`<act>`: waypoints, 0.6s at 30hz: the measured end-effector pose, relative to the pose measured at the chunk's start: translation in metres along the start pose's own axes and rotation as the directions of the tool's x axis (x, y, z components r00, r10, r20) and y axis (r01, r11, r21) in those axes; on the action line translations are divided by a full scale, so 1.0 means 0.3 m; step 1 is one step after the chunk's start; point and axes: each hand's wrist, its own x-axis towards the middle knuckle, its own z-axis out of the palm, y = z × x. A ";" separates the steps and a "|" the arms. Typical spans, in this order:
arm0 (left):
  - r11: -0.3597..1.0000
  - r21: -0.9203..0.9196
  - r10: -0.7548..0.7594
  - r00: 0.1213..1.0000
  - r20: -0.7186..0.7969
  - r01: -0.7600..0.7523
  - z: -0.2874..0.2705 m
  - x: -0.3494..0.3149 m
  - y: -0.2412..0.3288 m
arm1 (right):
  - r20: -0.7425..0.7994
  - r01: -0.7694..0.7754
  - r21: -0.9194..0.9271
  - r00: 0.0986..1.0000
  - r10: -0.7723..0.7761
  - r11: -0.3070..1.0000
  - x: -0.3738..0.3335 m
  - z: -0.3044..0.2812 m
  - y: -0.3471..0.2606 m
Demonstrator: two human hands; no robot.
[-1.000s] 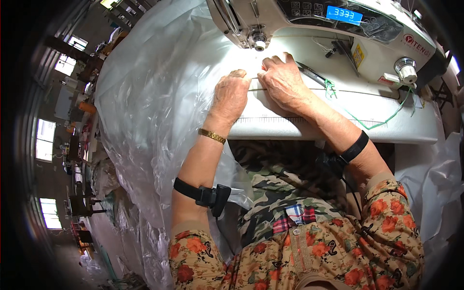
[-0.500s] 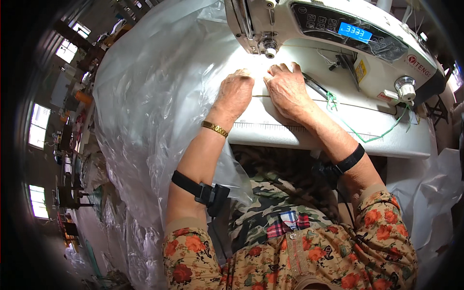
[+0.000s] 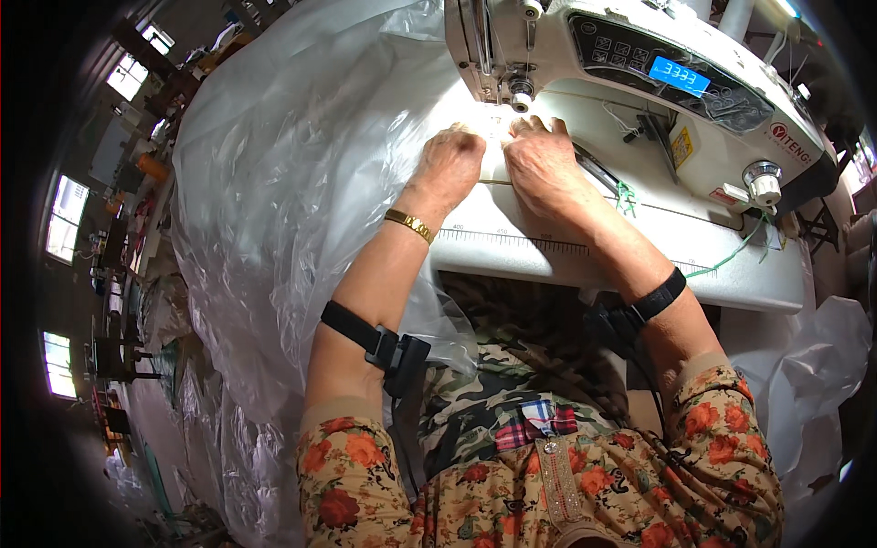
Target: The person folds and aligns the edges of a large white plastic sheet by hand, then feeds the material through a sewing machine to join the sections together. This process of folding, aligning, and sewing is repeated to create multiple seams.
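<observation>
Both my hands rest on the white bed of a sewing machine [image 3: 658,68], just in front of its needle area. My left hand [image 3: 449,169] has its fingers curled in at the edge of a large clear plastic sheet [image 3: 301,173], and appears to pinch it. Bent at the knuckles, my right hand [image 3: 545,164] has its fingers drawn together close to the presser foot. Glare washes out what lies between the two hands, so its fingertips' hold is hidden. Beside my right hand lies a dark slim metal tool [image 3: 596,169] tied with green string [image 3: 626,196].
The sheet spreads across the left and hangs past the front edge. A ruler scale [image 3: 512,239] runs along the bed's front. At the right, the machine has a handwheel-like knob [image 3: 762,183] and a lit blue display [image 3: 680,76]. More plastic [image 3: 813,365] hangs at the lower right.
The whole view has shifted a little, so the machine sits slightly farther right. My hands stay close together by the needle, their grips much the same.
</observation>
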 end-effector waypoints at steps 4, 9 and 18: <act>0.998 -0.064 -0.018 0.999 -0.033 0.015 0.008 0.003 0.003 | 0.030 -0.022 -0.013 0.999 0.022 1.000 0.008 0.004 -0.005; 0.991 -0.119 -0.066 0.997 -0.036 0.061 0.021 -0.004 -0.007 | -0.048 0.000 -0.033 0.999 -0.001 0.999 0.004 0.006 -0.014; 0.984 -0.171 -0.067 0.996 -0.055 0.057 0.016 -0.002 -0.006 | -0.012 -0.014 -0.041 1.000 0.014 0.999 0.003 -0.001 -0.016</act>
